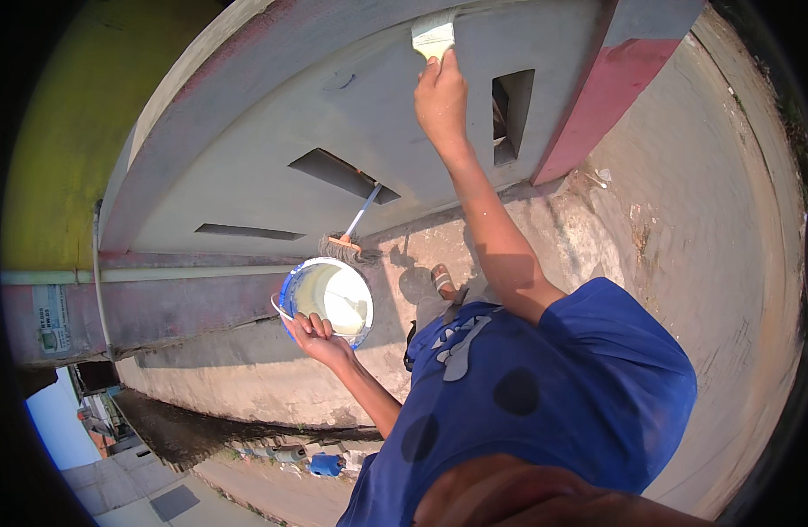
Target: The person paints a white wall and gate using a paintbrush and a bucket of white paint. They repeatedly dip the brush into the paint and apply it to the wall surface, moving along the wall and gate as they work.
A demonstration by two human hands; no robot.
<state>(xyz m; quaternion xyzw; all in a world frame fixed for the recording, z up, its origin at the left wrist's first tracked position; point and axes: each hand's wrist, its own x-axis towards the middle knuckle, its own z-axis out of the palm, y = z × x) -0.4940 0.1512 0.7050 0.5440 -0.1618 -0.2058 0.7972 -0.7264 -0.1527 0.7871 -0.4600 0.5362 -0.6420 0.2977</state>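
In our right grip [442,93] we pinch the brush [434,39], up at the grey wall [237,189]; our left grip [320,341] curls over the rim of the bucket [370,309], held near the mop [344,243]

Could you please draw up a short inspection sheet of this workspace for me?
Surface: grey wall with slot openings; sunlit ground beside it.
Things in use: flat brush near the wall's upper edge; blue-rimmed bucket with pale liquid inside.
Clutter: mop with its handle reaching a wall slot; small white scrap on the ground.
Hands: right hand grips the brush; left hand holds the bucket, fingers at its rim.
Cables: nothing seen for certain.
Surroundings: pink-and-grey pillar right; yellow-green wall left.
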